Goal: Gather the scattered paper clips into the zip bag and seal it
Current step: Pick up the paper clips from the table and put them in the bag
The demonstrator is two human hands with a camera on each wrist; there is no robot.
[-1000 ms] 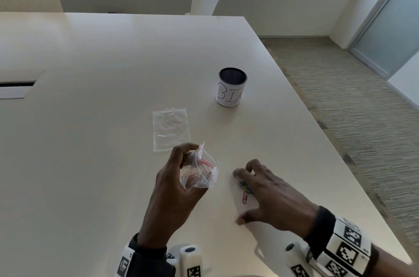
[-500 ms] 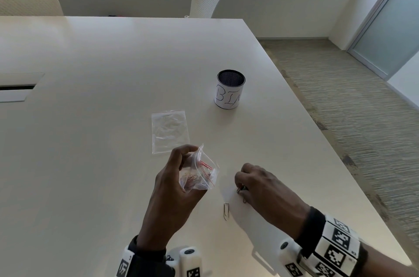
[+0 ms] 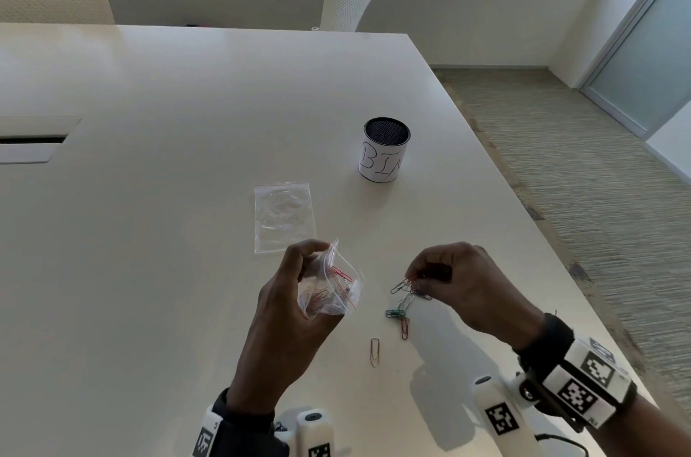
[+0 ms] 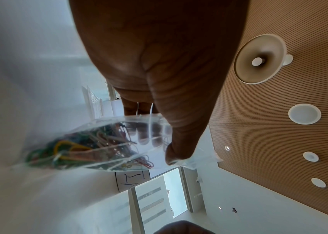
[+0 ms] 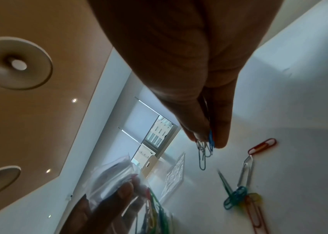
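Observation:
My left hand (image 3: 299, 292) holds a clear zip bag (image 3: 329, 288) above the table, thumb on its rim; its mouth gapes toward the right. Coloured paper clips (image 4: 83, 150) fill the bag's lower part. My right hand (image 3: 441, 277) is raised to the right of the bag and pinches a few clips (image 5: 206, 148) between thumb and fingertips; they dangle. Beneath it on the table lie a tangle of green clips (image 3: 398, 310), a red clip (image 3: 405, 327) and a pale clip (image 3: 374, 352).
A second, empty clear bag (image 3: 283, 216) lies flat beyond the left hand. A mesh cup labelled "BIN" (image 3: 385, 149) stands farther back on the right. The table's right edge (image 3: 561, 269) runs close to the right hand. Chairs stand at the far side.
My right hand has closed on some clips on the table and lifted them clear, uncovering the other clips beneath. The left hand keeps the bag in about the same place.

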